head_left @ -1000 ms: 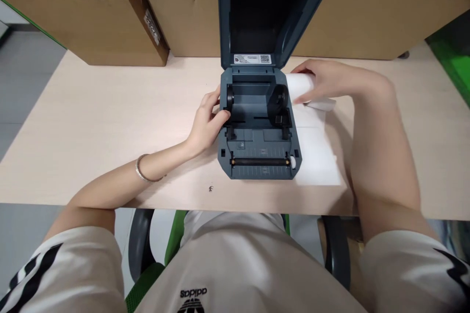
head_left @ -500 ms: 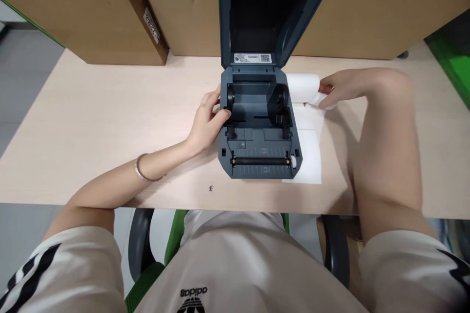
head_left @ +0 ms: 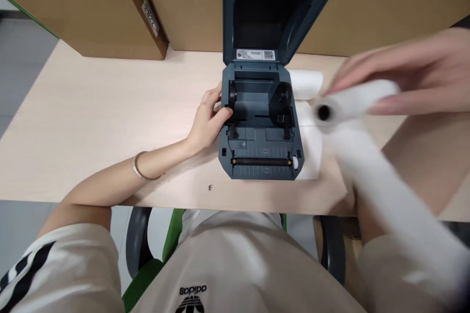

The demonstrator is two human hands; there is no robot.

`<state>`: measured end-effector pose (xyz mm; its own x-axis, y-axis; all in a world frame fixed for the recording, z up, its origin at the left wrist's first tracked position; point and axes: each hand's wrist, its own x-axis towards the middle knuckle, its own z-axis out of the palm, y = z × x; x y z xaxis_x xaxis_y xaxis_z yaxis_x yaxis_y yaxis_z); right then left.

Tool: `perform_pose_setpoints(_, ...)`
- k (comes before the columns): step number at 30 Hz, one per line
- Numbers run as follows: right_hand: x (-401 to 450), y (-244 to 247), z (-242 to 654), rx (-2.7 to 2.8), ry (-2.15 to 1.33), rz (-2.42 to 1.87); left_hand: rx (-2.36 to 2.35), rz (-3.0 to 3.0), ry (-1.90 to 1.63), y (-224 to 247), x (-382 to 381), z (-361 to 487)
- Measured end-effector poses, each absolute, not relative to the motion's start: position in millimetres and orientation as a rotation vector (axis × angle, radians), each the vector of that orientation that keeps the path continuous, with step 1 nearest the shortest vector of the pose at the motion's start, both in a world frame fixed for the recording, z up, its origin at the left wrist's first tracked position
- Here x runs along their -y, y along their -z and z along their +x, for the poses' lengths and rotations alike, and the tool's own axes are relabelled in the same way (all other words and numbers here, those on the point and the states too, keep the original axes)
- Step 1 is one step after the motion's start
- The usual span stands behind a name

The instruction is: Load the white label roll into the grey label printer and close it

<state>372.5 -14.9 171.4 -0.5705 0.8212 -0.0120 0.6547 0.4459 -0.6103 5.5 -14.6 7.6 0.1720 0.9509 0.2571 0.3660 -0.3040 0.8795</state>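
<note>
A dark blue-grey label printer (head_left: pixel 253 143) stands on the table with its lid (head_left: pixel 229 14) raised. Inside, two black roll holders and a black roller show, and the bay between the holders holds no roll. My left hand (head_left: pixel 207 122) grips the printer's left side, thumb over the rim. Lifted to the right of the printer, my right hand (head_left: pixel 414 76) holds a white paper roll (head_left: pixel 356 100), its dark core hole facing the printer. A long blurred strip of paper trails from this roll toward the lower right.
Behind the printer's right side lies another white roll (head_left: pixel 306 84), with a loose paper sheet (head_left: pixel 312 151) in front. A cardboard box (head_left: pixel 84 14) stands at the back left, against a larger cardboard panel (head_left: pixel 194 14). A small dark mark (head_left: pixel 210 187) is near the table's front edge.
My right hand has come up off the table, toward the camera, with a white paper roll and its trailing strip. The left hand keeps its hold on the printer.
</note>
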Motion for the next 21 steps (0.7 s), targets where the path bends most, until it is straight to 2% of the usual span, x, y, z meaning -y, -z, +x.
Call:
perform_pose_setpoints(2,9.2,-163.3,328.1,2.462,-0.849,-1.124,-1.269,1.778,-1.106,-7.0,14.6,6.0)
perform_pose_setpoints(5,-5.5,-133.3,283.9,2.561,-0.554,-1.138,-1.275,1.756,-1.121,-4.2,13.5,7.4)
perform_pose_setpoints(9,-19.7,-90.2,270.4,2.63,-0.276,-1.227,-1.248,1.71,-1.142,-4.4,12.9,8.7)
perform_pose_setpoints(12,-22.8,-79.4,275.2,2.584,-0.205,-1.227,-1.258,1.74,-1.085,-9.0,13.7,7.4)
perform_pose_setpoints(16,-15.5,-101.5,282.9,2.6,-0.398,-1.069,-1.262,1.754,-1.076,-12.7,14.5,6.2)
perform_pose_setpoints(21,14.1,-150.9,292.2,2.662,-0.949,-0.95,-1.278,1.767,-1.068,-12.1,15.2,7.0)
